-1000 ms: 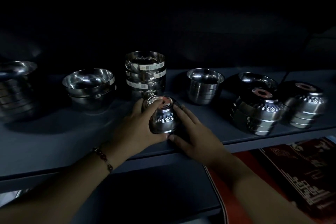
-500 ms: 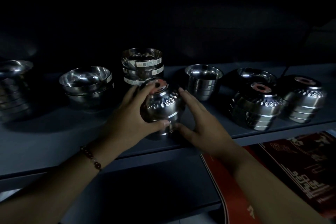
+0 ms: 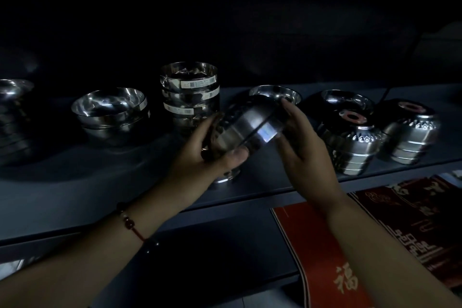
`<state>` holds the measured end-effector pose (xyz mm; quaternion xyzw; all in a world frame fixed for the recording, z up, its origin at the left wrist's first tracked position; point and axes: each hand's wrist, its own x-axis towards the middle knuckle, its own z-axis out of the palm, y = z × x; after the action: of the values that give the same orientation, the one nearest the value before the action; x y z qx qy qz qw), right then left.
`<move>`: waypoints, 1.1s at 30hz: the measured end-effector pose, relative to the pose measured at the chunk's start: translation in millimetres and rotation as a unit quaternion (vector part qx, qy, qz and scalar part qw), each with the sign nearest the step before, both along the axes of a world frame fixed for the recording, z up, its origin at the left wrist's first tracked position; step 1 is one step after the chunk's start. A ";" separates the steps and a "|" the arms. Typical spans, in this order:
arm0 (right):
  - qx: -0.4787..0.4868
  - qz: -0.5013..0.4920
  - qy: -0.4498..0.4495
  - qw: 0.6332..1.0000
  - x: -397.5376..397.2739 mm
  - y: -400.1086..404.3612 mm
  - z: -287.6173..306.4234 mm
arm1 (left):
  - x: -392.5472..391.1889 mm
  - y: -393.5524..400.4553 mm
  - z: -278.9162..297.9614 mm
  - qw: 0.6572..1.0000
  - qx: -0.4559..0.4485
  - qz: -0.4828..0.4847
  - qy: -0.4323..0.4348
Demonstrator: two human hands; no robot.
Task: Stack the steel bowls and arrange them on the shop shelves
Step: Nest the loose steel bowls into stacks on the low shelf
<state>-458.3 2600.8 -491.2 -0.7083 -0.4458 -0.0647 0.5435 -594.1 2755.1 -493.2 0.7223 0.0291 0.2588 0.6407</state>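
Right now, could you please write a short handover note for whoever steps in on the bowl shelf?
Left hand and right hand: both grip a tilted stack of steel bowls, lifted clear of the shelf.
One bowl sits on the shelf below it.
Done: labelled stack at the back, two upside-down stacks to the right.
Left: set the held stack down in line.

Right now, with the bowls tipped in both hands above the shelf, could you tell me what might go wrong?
1. The bowls, tilted between the left hand and right hand, could slide apart and drop.
2. A piece below them sits near the shelf edge; a bump might knock it off.
3. The tall labelled stack stands close behind.
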 end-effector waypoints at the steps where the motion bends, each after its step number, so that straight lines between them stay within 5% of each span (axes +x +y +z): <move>1: 0.010 0.001 0.023 1.000 -0.2 -0.7 0.0 | 1.1 -1.6 -0.4 1.000 -0.022 -0.011 0.013; 7: 0.032 -0.016 0.116 0.993 8.5 -5.8 -3.2 | 18.7 -12.7 -5.9 0.960 -0.261 -0.091 0.044; 10: 0.021 -0.048 0.194 0.980 14.0 -9.4 -4.0 | 19.9 -11.2 -5.2 0.946 -0.267 -0.139 0.117; 13: 0.010 -0.064 0.318 0.946 20.9 -16.1 -2.4 | 17.1 -13.6 -4.4 0.967 -0.147 -0.096 0.183; 16: -0.050 -0.059 0.384 0.920 27.7 -27.6 0.1 | 13.8 -19.4 -7.3 0.989 0.094 0.028 0.112; 19: -0.102 -0.055 0.421 0.900 31.9 -38.0 -0.2 | 14.2 -17.1 -8.5 0.936 0.334 0.067 0.091; 22: -0.105 -0.066 0.449 0.885 32.4 -41.8 -1.7 | 18.7 -21.1 -8.5 0.890 0.434 0.065 0.119; 27: -0.102 -0.100 0.444 0.885 33.3 -45.4 1.8 | 26.0 -32.3 -9.8 0.926 0.355 0.052 0.116; 33: -0.033 -0.049 0.264 0.963 20.8 -57.3 16.2 | 38.4 -33.5 -10.9 0.981 0.163 0.087 0.065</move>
<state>-437.5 2543.4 -475.0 -0.7386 -0.2530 0.1125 0.6147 -555.8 2721.6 -504.1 0.8268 0.0909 0.2672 0.4866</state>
